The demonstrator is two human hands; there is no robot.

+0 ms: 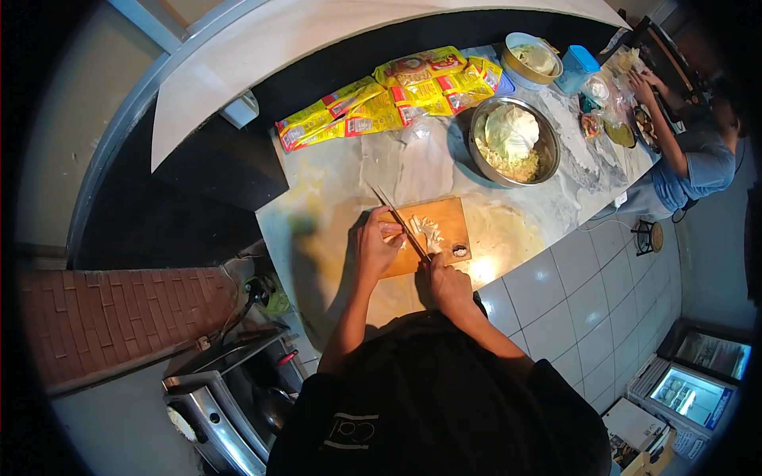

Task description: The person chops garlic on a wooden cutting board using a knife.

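A wooden cutting board point(452, 218) lies on the marble-look counter, with pale cut strips point(427, 230) spread over its middle. My right hand point(450, 285) is closed around the handle of a knife point(406, 228), whose blade points up and to the left across the board. On the blade's left side, my left hand point(379, 246) is closed, its fingertips on a small pale piece point(390, 236) beside the blade. Above the board to the right stands a metal bowl point(549, 147) holding a white cabbage-like mound point(512, 131) and chopped pale bits.
Yellow packets point(413, 83) line the counter's back edge. A second bowl point(530, 79) and a blue container point(577, 70) stand at the upper right. Another person point(694, 163) works at the far right. An oven-like metal appliance point(230, 412) is at the lower left.
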